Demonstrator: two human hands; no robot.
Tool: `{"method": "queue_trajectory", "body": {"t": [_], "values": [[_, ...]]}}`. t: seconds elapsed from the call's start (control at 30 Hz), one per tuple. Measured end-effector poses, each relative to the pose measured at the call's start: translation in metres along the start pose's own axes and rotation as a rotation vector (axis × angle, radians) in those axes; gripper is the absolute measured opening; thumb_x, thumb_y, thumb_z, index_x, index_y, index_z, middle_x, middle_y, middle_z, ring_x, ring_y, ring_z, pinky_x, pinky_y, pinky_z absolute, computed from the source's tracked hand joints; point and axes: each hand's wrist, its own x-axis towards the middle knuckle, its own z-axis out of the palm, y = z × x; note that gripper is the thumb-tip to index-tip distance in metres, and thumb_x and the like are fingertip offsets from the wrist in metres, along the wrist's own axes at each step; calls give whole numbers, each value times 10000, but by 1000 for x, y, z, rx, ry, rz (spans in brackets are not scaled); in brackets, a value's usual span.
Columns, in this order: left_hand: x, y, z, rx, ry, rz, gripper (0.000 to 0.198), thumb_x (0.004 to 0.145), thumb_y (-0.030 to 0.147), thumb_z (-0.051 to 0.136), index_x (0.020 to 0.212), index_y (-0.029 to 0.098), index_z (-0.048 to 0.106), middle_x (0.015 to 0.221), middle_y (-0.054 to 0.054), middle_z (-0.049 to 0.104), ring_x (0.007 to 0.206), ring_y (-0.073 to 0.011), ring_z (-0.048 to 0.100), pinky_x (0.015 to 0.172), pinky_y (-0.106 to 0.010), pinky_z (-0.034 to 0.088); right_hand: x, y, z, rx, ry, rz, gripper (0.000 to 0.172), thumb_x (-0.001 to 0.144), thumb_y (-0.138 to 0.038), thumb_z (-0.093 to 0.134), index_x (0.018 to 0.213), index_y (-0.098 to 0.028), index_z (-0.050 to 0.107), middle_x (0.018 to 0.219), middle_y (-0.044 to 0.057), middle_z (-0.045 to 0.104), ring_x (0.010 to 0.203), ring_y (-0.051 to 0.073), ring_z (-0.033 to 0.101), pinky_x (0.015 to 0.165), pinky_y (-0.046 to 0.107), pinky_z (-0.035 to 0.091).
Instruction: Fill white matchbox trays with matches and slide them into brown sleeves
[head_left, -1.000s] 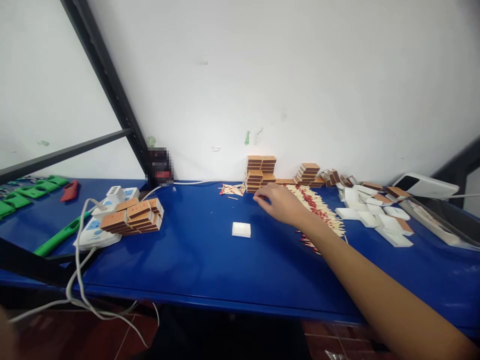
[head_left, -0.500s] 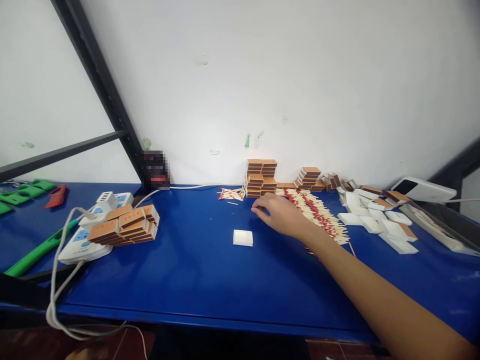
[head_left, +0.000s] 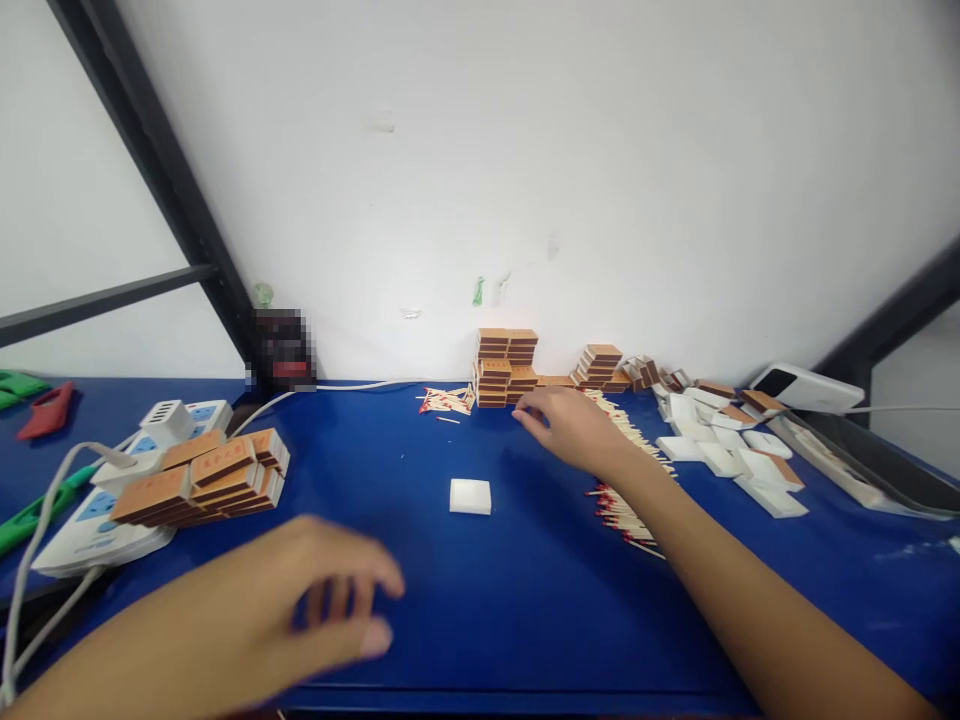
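in the head view, the left hand (head_left: 296,565) was spread, thumb apart, near the white box (head_left: 470,497) on the table (head_left: 420,650). the right hand (head_left: 566,425) curled near the matchboxes (head_left: 493,385), partly hiding the matches (head_left: 634,432); its hold couldn't be told.

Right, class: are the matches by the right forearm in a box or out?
Out: the matches lie loose on the table, red heads and pale sticks bare, side by side.

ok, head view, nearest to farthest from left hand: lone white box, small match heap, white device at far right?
1. Lone white box: ahead and right of the left hand.
2. Small match heap: farther back, left of the tall matchbox stack.
3. White device: far right, near the wall.
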Motion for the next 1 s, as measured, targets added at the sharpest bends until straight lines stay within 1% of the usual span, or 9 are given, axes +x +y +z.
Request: {"method": "queue_trajectory", "body": {"t": [0.03, 0.1, 0.2, 0.37, 0.53, 0.7, 0.83, 0.9, 1.0], "values": [[31, 2, -6, -4, -75, 4, 310, 928, 527, 721, 1138, 309, 786, 898, 7, 755, 716, -154, 682, 623, -250, 529, 0, 4, -1, -8, -27, 19, 235, 1029, -268, 568, 941, -196, 773, 941, 98, 807, 828, 237, 727, 736, 349, 512], [88, 3, -10, 27, -67, 63, 404, 887, 589, 746, 1117, 258, 772, 890, -12, 725, 732, -167, 660, 653, -280, 508, -1, 17, -4, -14, -84, 59, 213, 1009, -290, 601, 927, -204, 778, 890, 87, 803, 738, 220, 710, 653, 330, 478], [136, -5, 5, 69, -30, 151, 592, 764, 674, 819, 1146, 228, 740, 963, -35, 696, 836, -204, 647, 684, -307, 484, -5, 50, -13, -44, -110, 147, 182, 970, -289, 639, 872, -215, 773, 812, 74, 788, 692, 217, 693, 610, 317, 441], [132, -27, 36, -21, 9, 176, 621, 720, 576, 875, 1212, 241, 701, 1048, -37, 665, 883, -201, 635, 757, -329, 507, -19, 106, -26, -227, -70, 403, 141, 917, -244, 667, 816, -221, 763, 839, 92, 781, 785, 255, 694, 655, 337, 422], [125, -39, 38, -24, -11, 141, 434, 760, 435, 847, 1131, 250, 715, 1041, -31, 644, 934, -211, 632, 814, -349, 516, -23, 123, -22, -108, -137, 381, 137, 910, -190, 649, 835, -213, 761, 854, 63, 782, 751, 209, 682, 655, 315, 407], [131, -43, 41, -73, -47, 114, 238, 780, 359, 812, 977, 257, 724, 984, -11, 635, 891, -189, 621, 753, -318, 487, -13, 101, -15, -57, -93, 319, 180, 973, -227, 590, 892, -201, 748, 895, 68, 778, 796, 206, 680, 694, 307, 413], [129, -42, 46, -92, -32, 146, 215, 788, 325, 800, 969, 250, 714, 956, -6, 631, 875, -182, 611, 751, -318, 470, -1, 48, 5, 85, 39, 167, 191, 1011, -253, 569, 976, -193, 747, 939, 72, 769, 819, 205, 669, 748, 314, 431], [128, -42, 49, -85, -12, 173, 224, 793, 310, 791, 991, 240, 713, 940, -9, 628, 858, -181, 602, 742, -321, 461, 8, 17, 20, 213, -10, 87, 146, 997, -252, 614, 971, -206, 750, 907, 51, 762, 811, 192, 662, 757, 304, 436], [127, -42, 52, -59, 14, 204, 245, 805, 312, 779, 1025, 225, 716, 910, -11, 622, 822, -181, 585, 716, -322, 445, 27, -19, 40, 313, -134, 111, 100, 976, -301, 696, 1027, -231, 747, 798, 4, 733, 744, 171, 637, 700, 287, 408]]}}
